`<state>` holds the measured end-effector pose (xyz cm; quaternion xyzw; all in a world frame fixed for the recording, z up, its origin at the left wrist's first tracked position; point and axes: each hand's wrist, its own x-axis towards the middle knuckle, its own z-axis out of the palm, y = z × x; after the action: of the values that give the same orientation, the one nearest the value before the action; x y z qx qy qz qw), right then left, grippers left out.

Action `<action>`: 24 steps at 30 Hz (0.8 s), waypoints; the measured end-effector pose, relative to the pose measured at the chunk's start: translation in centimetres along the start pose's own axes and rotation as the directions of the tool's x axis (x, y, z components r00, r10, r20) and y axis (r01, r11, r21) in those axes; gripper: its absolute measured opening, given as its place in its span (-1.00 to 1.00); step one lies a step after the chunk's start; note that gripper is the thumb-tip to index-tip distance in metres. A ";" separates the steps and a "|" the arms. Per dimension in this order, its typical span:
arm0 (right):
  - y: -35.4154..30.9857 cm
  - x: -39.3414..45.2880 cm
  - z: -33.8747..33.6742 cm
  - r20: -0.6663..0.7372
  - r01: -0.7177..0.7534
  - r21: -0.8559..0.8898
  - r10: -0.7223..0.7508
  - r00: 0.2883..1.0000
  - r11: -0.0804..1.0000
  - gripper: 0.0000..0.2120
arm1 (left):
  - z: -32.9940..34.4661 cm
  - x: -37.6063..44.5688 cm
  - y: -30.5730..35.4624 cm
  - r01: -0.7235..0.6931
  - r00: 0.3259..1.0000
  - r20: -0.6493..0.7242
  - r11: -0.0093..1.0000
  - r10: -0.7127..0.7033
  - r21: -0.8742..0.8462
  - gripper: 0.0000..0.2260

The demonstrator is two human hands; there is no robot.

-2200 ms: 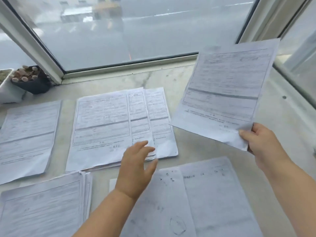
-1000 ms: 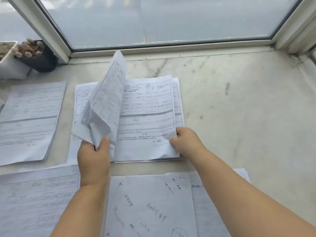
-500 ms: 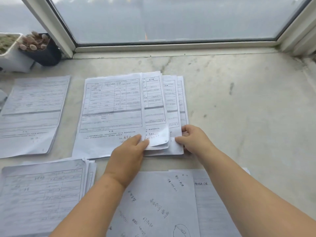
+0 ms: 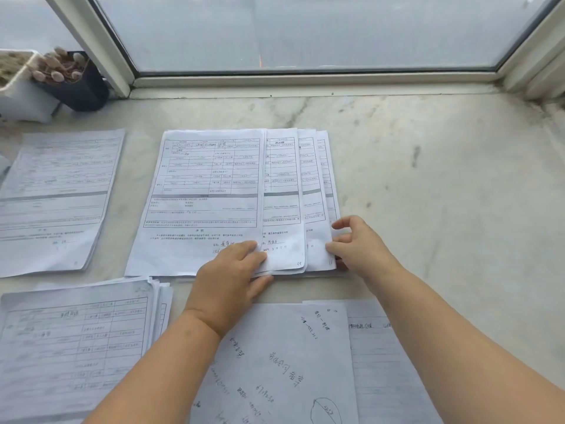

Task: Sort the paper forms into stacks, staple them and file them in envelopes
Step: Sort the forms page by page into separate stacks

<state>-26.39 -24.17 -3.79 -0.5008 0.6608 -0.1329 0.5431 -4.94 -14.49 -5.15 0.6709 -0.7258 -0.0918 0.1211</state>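
1. Head view, the only one. Marble sill under a window carries the forms in several piles.
2. Fanned stack lies mid-sill, four sheets stepped to the right, each right margin showing. It is not squared up.
3. Left hand lies on the near edge of the fanned stack; fingers nearly straight, tips pressing the top sheet's lower right corner. Thumb sits off the paper toward the near side. It grips nothing that I can see.
4. Right hand is at the stack's right near corner, fingers loosely curled against the sheet edges. Whether it pinches a sheet or only nudges the edges, I cannot tell.
5. Left pile lies toward the sill's left edge, apart from the fanned stack.
6. Near-left pile, several sheets thick, sits at the near left corner.
7. Handwritten sheets lie at the near edge between the forearms.
8. Two plant pots stand in the far left corner.
9. Progress, as judged: sorting is under way, with distinct piles formed. No stapler, staples or envelopes are in view; stapling and filing appear still to come.
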 end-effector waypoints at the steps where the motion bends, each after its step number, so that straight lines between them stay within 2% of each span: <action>1: 0.1 0.0 -0.1 0.001 -0.006 -0.013 0.006 1.000 1.000 -0.73 | 0.1 0.0 0.0 -0.003 1.000 -0.014 1.000 0.003 0.000 -0.65; 6: -0.3 0.4 0.2 0.001 -0.010 -0.044 0.010 1.000 0.999 -0.80 | 0.2 0.4 0.3 0.000 0.999 -0.052 1.000 -0.001 -0.022 -0.76; 8: -0.4 0.2 0.3 -0.005 -0.016 -0.041 0.016 1.000 0.999 -0.79 | 0.2 0.6 0.6 0.004 1.000 -0.015 1.000 -0.004 -0.019 -0.81; 9: -0.5 -0.1 0.3 -0.033 -0.015 -0.035 0.014 0.999 0.999 -0.76 | 0.3 0.6 0.6 0.007 1.000 0.021 1.000 -0.006 -0.029 -0.74; 12: -0.4 -2.5 -0.1 -0.294 0.083 -0.060 -0.097 0.951 0.995 -0.79 | -0.1 -0.6 0.4 0.001 0.995 0.097 0.995 0.008 -0.096 -0.56; 14: -0.1 -5.3 0.1 -0.439 0.159 -0.031 -0.157 0.885 0.987 -0.91 | -1.0 -2.5 -0.2 -0.028 0.998 0.054 0.992 0.035 -0.127 -0.56; 15: 0.2 -7.0 0.6 -0.458 0.174 0.004 -0.153 0.876 0.985 -0.96 | -1.7 -3.8 -0.6 -0.037 0.998 0.037 0.988 0.043 -0.149 -0.58; 17: 0.9 -10.4 2.5 -0.403 0.162 0.062 -0.124 0.907 0.985 -0.93 | -3.1 -7.0 -1.7 -0.057 0.998 0.017 0.982 0.061 -0.183 -0.62; 20: 1.8 -16.0 7.4 -0.179 0.074 0.074 -0.060 0.982 0.994 -0.90 | -5.4 -12.8 -4.2 -0.039 0.999 -0.003 0.979 0.039 -0.202 -0.67; 24: 3.3 -22.6 15.1 0.066 -0.033 0.083 0.028 0.997 0.996 -0.91 | -7.6 -21.7 -7.7 0.053 0.999 0.013 0.970 -0.051 -0.238 -0.65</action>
<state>-17.27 1.13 1.39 -0.4715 0.6441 -0.1359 0.5868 6.24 6.68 -1.30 0.6700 -0.6920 -0.1837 0.1961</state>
